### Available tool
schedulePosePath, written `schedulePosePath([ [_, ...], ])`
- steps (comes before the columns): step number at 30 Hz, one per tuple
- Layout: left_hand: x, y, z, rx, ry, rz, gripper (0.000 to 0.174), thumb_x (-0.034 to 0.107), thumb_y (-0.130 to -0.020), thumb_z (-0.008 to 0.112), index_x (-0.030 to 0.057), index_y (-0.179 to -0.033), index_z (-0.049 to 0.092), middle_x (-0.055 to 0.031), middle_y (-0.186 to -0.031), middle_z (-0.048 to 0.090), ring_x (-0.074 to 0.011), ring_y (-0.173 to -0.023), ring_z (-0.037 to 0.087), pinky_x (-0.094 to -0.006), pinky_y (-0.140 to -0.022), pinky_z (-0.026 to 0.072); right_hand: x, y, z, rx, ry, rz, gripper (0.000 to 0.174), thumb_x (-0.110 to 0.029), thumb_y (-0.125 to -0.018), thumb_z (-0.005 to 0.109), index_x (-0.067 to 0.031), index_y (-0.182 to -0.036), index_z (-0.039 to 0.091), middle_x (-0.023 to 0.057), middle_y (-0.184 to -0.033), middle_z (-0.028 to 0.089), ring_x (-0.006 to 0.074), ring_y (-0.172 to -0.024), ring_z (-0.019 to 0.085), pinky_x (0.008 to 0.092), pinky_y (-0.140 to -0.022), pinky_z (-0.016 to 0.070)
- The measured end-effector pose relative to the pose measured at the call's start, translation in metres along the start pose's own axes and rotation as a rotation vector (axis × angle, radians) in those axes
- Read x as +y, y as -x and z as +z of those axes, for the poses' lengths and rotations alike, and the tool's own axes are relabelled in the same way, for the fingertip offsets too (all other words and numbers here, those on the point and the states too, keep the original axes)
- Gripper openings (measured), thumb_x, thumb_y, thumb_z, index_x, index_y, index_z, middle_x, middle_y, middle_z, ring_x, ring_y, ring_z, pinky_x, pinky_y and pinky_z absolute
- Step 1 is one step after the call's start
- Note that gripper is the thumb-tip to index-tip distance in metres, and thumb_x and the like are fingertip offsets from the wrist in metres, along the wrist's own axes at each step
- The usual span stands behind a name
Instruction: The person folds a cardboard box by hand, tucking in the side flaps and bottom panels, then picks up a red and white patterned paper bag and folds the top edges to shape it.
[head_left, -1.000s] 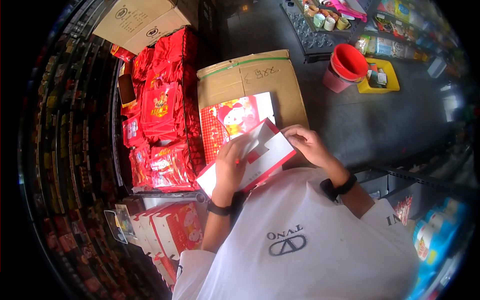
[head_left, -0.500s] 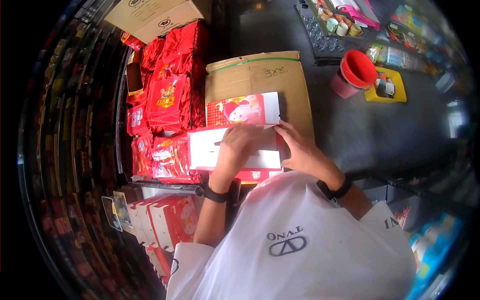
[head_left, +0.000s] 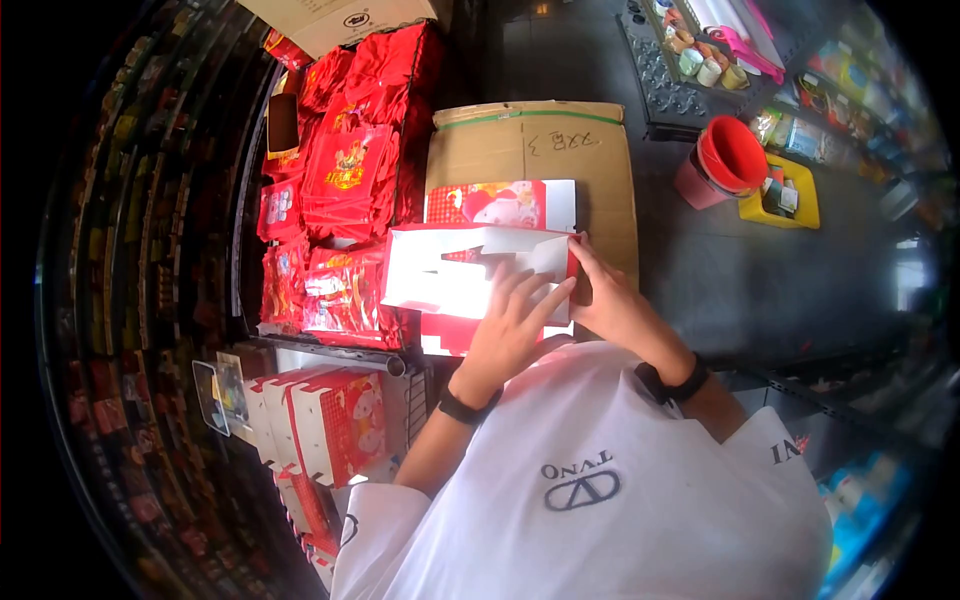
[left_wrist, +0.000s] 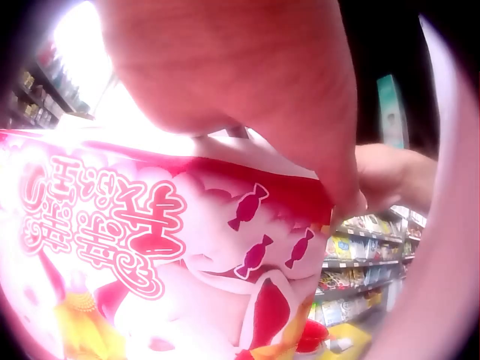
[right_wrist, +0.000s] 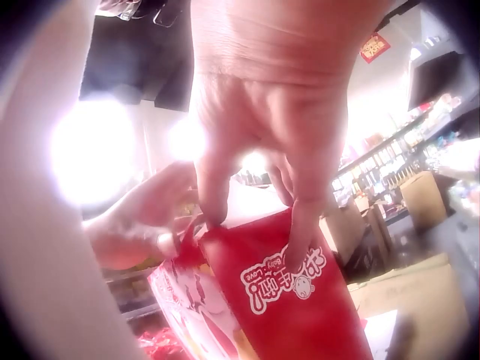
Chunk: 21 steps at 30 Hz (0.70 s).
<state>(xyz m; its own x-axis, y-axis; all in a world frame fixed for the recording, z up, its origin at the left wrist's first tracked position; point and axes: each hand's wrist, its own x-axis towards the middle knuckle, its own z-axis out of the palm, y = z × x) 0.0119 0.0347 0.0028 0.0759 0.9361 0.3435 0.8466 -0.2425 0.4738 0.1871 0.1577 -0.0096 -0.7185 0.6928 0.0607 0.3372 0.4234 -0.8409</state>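
A red and white printed gift box [head_left: 425,270] lies across in front of my chest, its white top flaps facing up. Candies and a cartoon figure decorate its pink side [left_wrist: 225,277], and its end panel [right_wrist: 285,300] is red with white lettering. With fingers stretched out, my left hand [head_left: 515,325] reaches over the flaps near the right end. My right hand [head_left: 615,305] holds that end, thumb at the corner and a finger along the red panel. Beneath the box, a printed carton [head_left: 495,203] with a pink cartoon face rests on a large brown cardboard box [head_left: 530,150].
Red bags [head_left: 345,170] fill a rack to the left. Several finished-looking gift boxes [head_left: 345,425] stand below it. At the right, a red bucket [head_left: 732,155] and a yellow basket [head_left: 800,205] sit on the dark floor, near a display of cups [head_left: 708,72].
The gift box has swung from slanting to nearly level. My left hand has slid from the flaps' middle toward the right end and near edge, while my right hand stays at that end.
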Motion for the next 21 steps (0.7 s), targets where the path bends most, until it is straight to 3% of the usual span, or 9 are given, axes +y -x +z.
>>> schedulePosePath([
  [2,-0.004,0.001,0.001,-0.002,0.050,0.004,0.073,0.020,-0.078,0.090,0.0175,-0.145,0.061,-0.0117,-0.143,0.052,-0.0381,-0.133,0.049,-0.0603,-0.124,0.0344,-0.006,-0.002,-0.004,-0.046,-0.063,0.074,0.087,-0.012,-0.086,0.081,0.0005,-0.160,0.037,0.0361,-0.159,0.041,0.0474,-0.145,0.047,0.0441,-0.115,0.0472],
  [5,-0.014,0.001,0.003,0.068,0.206,0.062,0.056,0.007,-0.081,0.084,0.0132,-0.134,0.068,-0.0102,-0.134,0.058,-0.0355,-0.125,0.056,-0.0572,-0.121,0.0372,-0.004,-0.002,-0.006,-0.054,-0.048,0.061,0.085,-0.012,-0.086,0.081,0.0023,-0.159,0.039,0.0363,-0.158,0.042,0.0467,-0.145,0.047,0.0426,-0.116,0.0459],
  [8,-0.010,-0.003,-0.004,0.128,0.313,-0.054,0.036,-0.001,-0.086,0.079,0.0080,-0.120,0.074,-0.0086,-0.116,0.069,-0.0301,-0.111,0.065,-0.0479,-0.111,0.0439,-0.014,-0.002,-0.010,-0.068,-0.023,0.106,0.086,-0.013,-0.086,0.082,0.0033,-0.159,0.040,0.0349,-0.160,0.040,0.0453,-0.146,0.047,0.0416,-0.116,0.0452],
  [11,-0.016,-0.002,0.006,0.215,0.399,-0.139,0.018,0.001,-0.085,0.081,0.0072,-0.102,0.077,-0.0079,-0.103,0.074,-0.0281,-0.102,0.067,-0.0407,-0.093,0.0454,-0.007,-0.002,-0.008,-0.098,-0.074,0.112,0.086,-0.013,-0.087,0.081,0.0032,-0.160,0.039,0.0337,-0.161,0.040,0.0446,-0.146,0.047,0.0404,-0.117,0.0446],
  [12,-0.014,-0.005,0.005,0.247,0.420,-0.144,0.017,0.002,-0.087,0.081,0.0072,-0.103,0.077,-0.0074,-0.096,0.075,-0.0271,-0.094,0.069,-0.0381,-0.092,0.0440,-0.005,-0.002,-0.007,-0.090,-0.070,0.096,0.086,-0.012,-0.087,0.081,0.0030,-0.160,0.038,0.0336,-0.161,0.040,0.0444,-0.146,0.048,0.0403,-0.116,0.0449],
  [15,-0.013,-0.003,0.004,0.224,0.385,-0.178,0.015,0.003,-0.086,0.082,0.0072,-0.100,0.077,-0.0072,-0.097,0.074,-0.0268,-0.094,0.067,-0.0383,-0.092,0.0428,-0.005,0.000,-0.005,-0.080,-0.072,0.085,0.085,-0.011,-0.089,0.079,0.0024,-0.161,0.037,0.0334,-0.161,0.040,0.0435,-0.145,0.049,0.0398,-0.115,0.0459],
  [18,-0.002,-0.009,0.001,0.281,0.267,-0.205,0.013,0.006,-0.084,0.086,0.0074,-0.091,0.075,-0.0011,-0.086,0.072,-0.0200,-0.080,0.061,-0.0367,-0.086,0.0393,-0.009,-0.002,-0.004,-0.070,-0.117,0.116,0.083,-0.010,-0.090,0.078,0.0022,-0.161,0.036,0.0324,-0.161,0.042,0.0411,-0.145,0.050,0.0391,-0.114,0.0471],
  [21,0.011,-0.016,-0.016,0.216,-0.029,-0.214,0.014,0.010,-0.082,0.089,0.0092,-0.086,0.075,0.0020,-0.078,0.068,-0.0199,-0.075,0.056,-0.0388,-0.086,0.0361,-0.006,-0.003,-0.002,-0.044,-0.185,0.121,0.082,-0.008,-0.092,0.077,0.0020,-0.162,0.036,0.0298,-0.161,0.043,0.0368,-0.145,0.052,0.0374,-0.113,0.0478],
])
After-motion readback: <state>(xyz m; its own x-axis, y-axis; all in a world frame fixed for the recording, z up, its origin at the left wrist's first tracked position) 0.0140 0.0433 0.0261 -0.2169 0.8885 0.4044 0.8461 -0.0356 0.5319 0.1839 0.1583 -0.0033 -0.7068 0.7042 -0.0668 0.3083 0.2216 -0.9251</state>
